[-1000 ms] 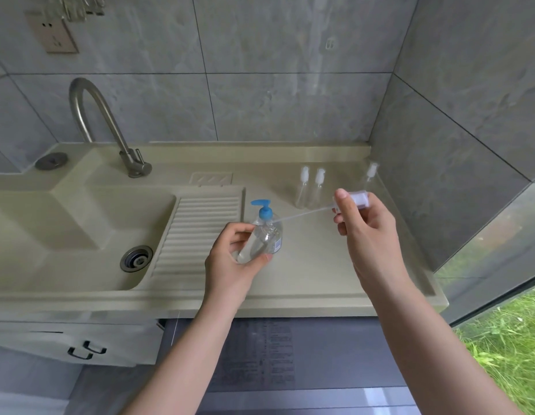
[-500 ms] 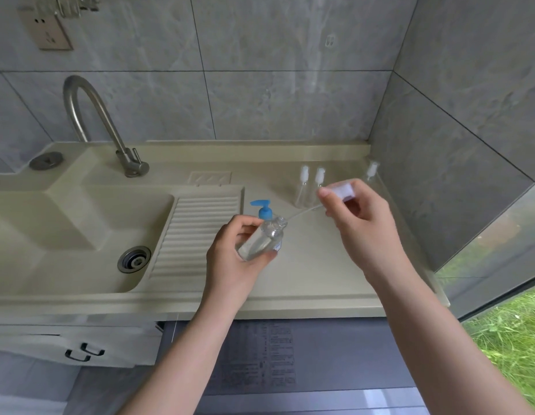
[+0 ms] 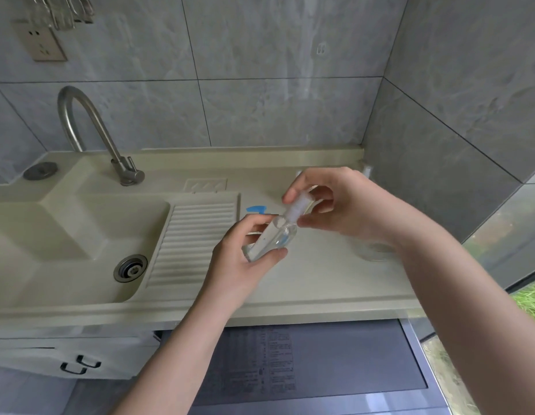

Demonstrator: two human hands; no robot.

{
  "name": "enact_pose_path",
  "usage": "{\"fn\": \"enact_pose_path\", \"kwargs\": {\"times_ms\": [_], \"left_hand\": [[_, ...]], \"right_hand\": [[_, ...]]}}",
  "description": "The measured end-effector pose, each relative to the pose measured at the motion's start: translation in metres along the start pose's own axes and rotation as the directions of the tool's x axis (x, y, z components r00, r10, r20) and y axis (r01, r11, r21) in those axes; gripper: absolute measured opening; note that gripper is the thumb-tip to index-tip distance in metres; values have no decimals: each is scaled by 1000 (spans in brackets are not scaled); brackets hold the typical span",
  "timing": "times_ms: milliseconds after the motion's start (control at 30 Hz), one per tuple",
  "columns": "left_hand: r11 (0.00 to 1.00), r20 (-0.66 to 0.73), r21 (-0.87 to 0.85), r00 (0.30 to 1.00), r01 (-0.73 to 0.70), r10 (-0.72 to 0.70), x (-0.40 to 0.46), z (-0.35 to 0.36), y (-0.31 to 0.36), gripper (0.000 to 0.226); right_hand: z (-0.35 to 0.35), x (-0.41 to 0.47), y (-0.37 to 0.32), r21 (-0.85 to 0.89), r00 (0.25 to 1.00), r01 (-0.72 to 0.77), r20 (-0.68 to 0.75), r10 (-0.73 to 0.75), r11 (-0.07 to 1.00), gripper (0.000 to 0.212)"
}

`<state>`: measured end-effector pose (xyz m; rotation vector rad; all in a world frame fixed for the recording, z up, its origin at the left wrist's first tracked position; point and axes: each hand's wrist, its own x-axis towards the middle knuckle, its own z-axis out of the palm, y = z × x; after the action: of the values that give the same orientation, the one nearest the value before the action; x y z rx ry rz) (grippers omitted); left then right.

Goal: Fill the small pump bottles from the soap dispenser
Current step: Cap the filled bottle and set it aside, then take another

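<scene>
— Moved since 0.5 s ago? Right hand now down at the neck of the small pump bottle, pump cap brought onto the bottle mouth; dip tube no longer seen stretched out between the 2 hands.

— And the grip on the left?

— Left hand wrapped round the lower body of the bottle, thumb pressed on the near side, fingers curled over the far side. Bottle tilted, base low toward the left palm, neck raised up and to the right.

— Right side clenched too?

— Pinching the white pump cap between thumb and forefinger, other fingers loosely curled behind. Cap sits directly above the left-hand grip, touching the bottle's neck; seated fully or not, cannot tell through the blur.

— Location of it all?

— Held in the air over the beige countertop, just right of the ribbed washboard. Clear liquid visible inside the bottle.

— Soap dispenser?

— Only its blue pump head showing behind the left fingers, standing on the counter beyond the bottle.

— Anything else around?

— Sink basin with drain at left, steel tap behind it. 1 more small bottle top peeking out in the back corner behind the right hand. Wall socket up on the grey tiles.
</scene>
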<state>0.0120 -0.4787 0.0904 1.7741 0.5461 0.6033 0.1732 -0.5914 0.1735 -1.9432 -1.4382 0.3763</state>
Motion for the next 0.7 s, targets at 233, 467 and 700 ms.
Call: {"fn": "enact_pose_path", "kwargs": {"times_ms": [233, 467, 700], "left_hand": [[998, 8, 11, 998, -55, 55, -4, 2, 7, 39], [996, -35, 45, 996, -79, 80, -1, 7, 12, 40], [994, -53, 62, 994, -91, 94, 0, 7, 14, 39]], "right_hand": [[-16, 4, -24, -255, 986, -163, -15, 165, 953, 46], [-6, 4, -25, -294, 954, -295, -146, 262, 909, 88], [-21, -6, -14, 54, 989, -142, -32, 144, 988, 16]]}}
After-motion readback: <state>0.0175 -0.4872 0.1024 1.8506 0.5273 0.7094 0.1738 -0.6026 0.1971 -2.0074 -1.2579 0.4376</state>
